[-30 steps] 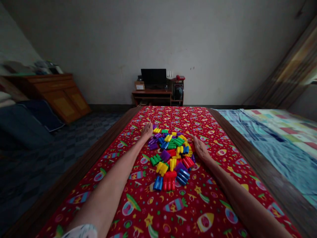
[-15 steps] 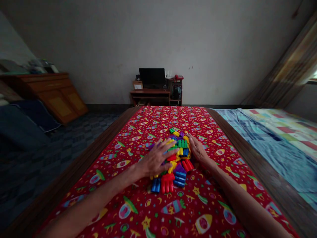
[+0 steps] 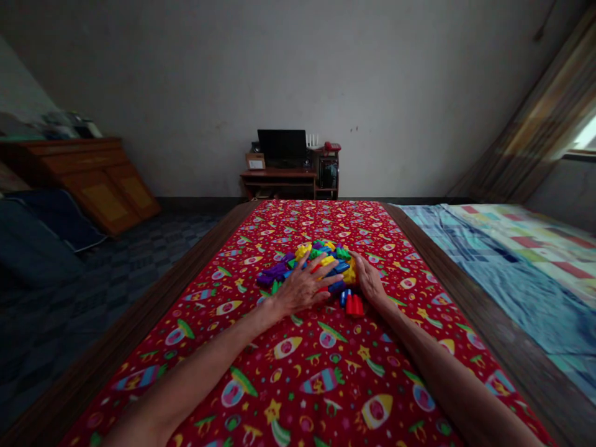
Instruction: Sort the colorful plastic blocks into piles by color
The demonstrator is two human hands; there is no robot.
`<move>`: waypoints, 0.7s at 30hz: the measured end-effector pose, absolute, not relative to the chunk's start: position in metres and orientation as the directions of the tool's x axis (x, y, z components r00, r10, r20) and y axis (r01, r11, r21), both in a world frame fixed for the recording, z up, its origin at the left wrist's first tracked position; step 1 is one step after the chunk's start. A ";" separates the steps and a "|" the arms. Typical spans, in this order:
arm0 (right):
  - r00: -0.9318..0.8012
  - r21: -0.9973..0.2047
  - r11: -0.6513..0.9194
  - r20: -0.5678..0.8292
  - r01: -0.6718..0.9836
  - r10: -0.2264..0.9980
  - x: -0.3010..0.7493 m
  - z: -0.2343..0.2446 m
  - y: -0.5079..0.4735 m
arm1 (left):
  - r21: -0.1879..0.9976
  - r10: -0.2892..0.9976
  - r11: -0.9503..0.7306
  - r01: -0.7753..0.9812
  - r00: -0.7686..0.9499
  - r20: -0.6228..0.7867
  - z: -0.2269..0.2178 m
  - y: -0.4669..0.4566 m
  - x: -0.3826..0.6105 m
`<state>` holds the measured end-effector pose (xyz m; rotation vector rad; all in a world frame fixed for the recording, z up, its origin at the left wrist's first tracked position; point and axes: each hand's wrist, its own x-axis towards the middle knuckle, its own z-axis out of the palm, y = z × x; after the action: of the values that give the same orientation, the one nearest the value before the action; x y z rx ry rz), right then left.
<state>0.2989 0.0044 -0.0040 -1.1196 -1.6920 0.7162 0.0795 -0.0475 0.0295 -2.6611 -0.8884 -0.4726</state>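
A heap of toy building blocks (image 3: 327,261) in red, blue, yellow, green and purple lies on a red cloth (image 3: 307,372) printed with rockets and stars. My left hand (image 3: 305,288) rests over the near left part of the heap, fingers spread, covering some blocks. Along the heap's right side stands my right hand (image 3: 370,279), its fingers stretched out against the blocks. A red block (image 3: 354,305) lies at the near edge, beside my right wrist. Purple blocks (image 3: 274,272) stick out on the left. Neither hand grips a block.
The cloth covers a long table with dark wooden edges (image 3: 186,288). To the right is a bed with a blue sheet (image 3: 470,267). A desk with a monitor (image 3: 282,148) stands by the far wall, and a wooden cabinet (image 3: 100,186) at the left.
The blocks nearest me have been pushed away into a tighter heap. My left hand has moved forward with them; my right hand stays at the right side. The view has shifted slightly.
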 end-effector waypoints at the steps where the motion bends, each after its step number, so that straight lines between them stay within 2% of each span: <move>1: -0.111 -0.840 0.399 0.387 0.368 0.916 0.301 -0.005 0.006 | -0.129 0.556 -0.742 0.657 0.712 0.428 0.031 -0.047 0.071; 3: -0.073 -0.827 0.389 0.394 0.405 0.916 0.303 -0.009 0.012 | 0.009 0.657 -0.642 0.766 0.545 0.521 0.029 -0.047 0.049; 5: -0.049 -0.818 0.380 0.399 0.433 0.915 0.301 -0.015 0.017 | 0.217 0.766 -0.448 0.867 0.247 0.594 0.020 -0.046 0.024; 7: -0.066 -0.815 0.380 0.393 0.438 0.917 0.293 -0.020 0.017 | 0.416 0.830 -0.262 0.871 -0.017 0.558 0.003 -0.042 0.006; 9: -0.099 -0.816 0.384 0.380 0.433 0.920 0.285 -0.021 0.012 | 0.565 0.879 -0.158 0.810 -0.145 0.454 -0.014 -0.038 0.002; 11: -0.129 -0.830 0.376 0.356 0.413 0.926 0.279 -0.017 0.006 | 0.662 0.912 -0.163 0.731 -0.143 0.383 -0.027 -0.037 0.012; 13: -0.103 -0.841 0.369 0.359 0.396 0.928 0.282 -0.008 0.005 | 0.709 0.912 -0.251 0.659 -0.085 0.402 -0.032 -0.036 0.030; 16: -0.004 -0.824 0.368 0.406 0.430 0.914 0.293 0.009 0.023 | 0.682 0.848 -0.391 0.618 -0.048 0.529 -0.020 -0.023 0.047; 18: -0.024 -0.808 0.357 0.393 0.468 0.919 0.297 0.018 0.046 | 0.652 0.814 -0.404 0.642 -0.073 0.576 -0.005 0.001 0.045; 19: -0.067 -0.805 0.352 0.367 0.477 0.928 0.296 0.021 0.058 | 0.661 0.826 -0.372 0.652 -0.093 0.556 0.002 0.015 0.041; 21: -0.176 -0.810 0.351 0.303 0.470 0.936 0.287 0.023 0.081 | 0.708 0.922 -0.259 0.657 -0.050 0.384 0.013 0.046 0.033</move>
<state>0.2870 0.0810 0.0233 -1.2432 -1.7936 0.7160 0.0327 0.0462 0.0128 -2.3488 -2.0576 -1.4807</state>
